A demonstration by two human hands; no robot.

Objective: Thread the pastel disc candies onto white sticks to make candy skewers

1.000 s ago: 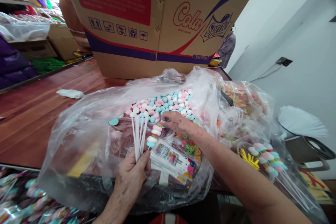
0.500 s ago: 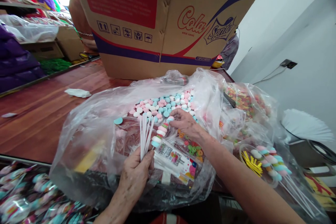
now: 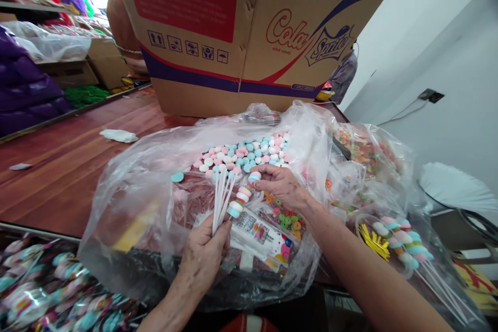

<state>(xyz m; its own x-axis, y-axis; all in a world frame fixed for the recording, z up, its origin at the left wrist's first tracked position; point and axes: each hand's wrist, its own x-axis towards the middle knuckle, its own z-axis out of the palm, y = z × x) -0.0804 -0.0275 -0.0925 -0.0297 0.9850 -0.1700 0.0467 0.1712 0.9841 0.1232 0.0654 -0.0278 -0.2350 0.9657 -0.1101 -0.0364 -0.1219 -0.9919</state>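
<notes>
My left hand [image 3: 204, 254] is closed round a fan of white sticks [image 3: 221, 198] and a stick partly threaded with pink, white and blue candies [image 3: 239, 199]. My right hand [image 3: 280, 184] pinches a candy [image 3: 254, 177] at the top end of that threaded stick. Both hands work over a big clear plastic bag [image 3: 132, 187] holding a heap of pink, blue and white round candies [image 3: 245, 153]. Small coloured ring candies [image 3: 288, 218] and printed wrappers [image 3: 260, 233] lie under my right wrist.
A large Cola Sprite cardboard box [image 3: 249, 31] stands behind the bag on the red-brown wooden table [image 3: 66, 166]. Finished candy skewers [image 3: 400, 241] lie in plastic at right, beside a bag of mixed sweets [image 3: 361, 150]. Wrapped skewers [image 3: 46, 290] fill the lower left.
My right hand has drawn back from the candy heap to the tip of the threaded stick, now with a candy in its fingers. The view has shifted slightly left.
</notes>
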